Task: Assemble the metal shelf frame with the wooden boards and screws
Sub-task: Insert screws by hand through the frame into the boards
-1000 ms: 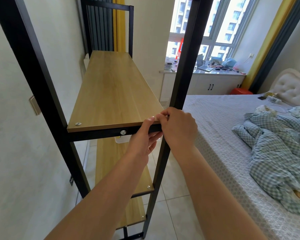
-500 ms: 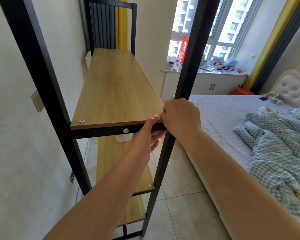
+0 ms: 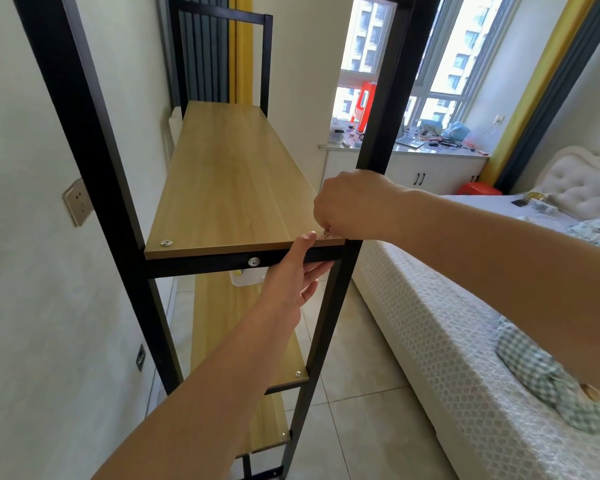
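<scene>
A black metal shelf frame (image 3: 94, 140) stands against the left wall, holding a long wooden board (image 3: 229, 178) at chest height and two more boards (image 3: 222, 313) below. My left hand (image 3: 293, 275) grips the black crossbar and the board's front edge from beneath, thumb on top. My right hand (image 3: 352, 206) sits over the board's near right corner, fingers pinched on a small silver screw (image 3: 326, 232) standing in the board. Another screw (image 3: 166, 242) lies flush in the near left corner, and a bolt (image 3: 253, 261) shows in the crossbar.
A bed (image 3: 465, 341) with a checked blanket (image 3: 548, 379) runs close along the right of the shelf, leaving a narrow tiled aisle (image 3: 361, 410). A wall socket (image 3: 77, 202) is on the left wall. A cluttered window counter (image 3: 413, 147) lies behind.
My right hand has lifted from the front corner edge to above the board, and the screw under its fingers has come into view. The view has shifted slightly; my left hand keeps its grip.
</scene>
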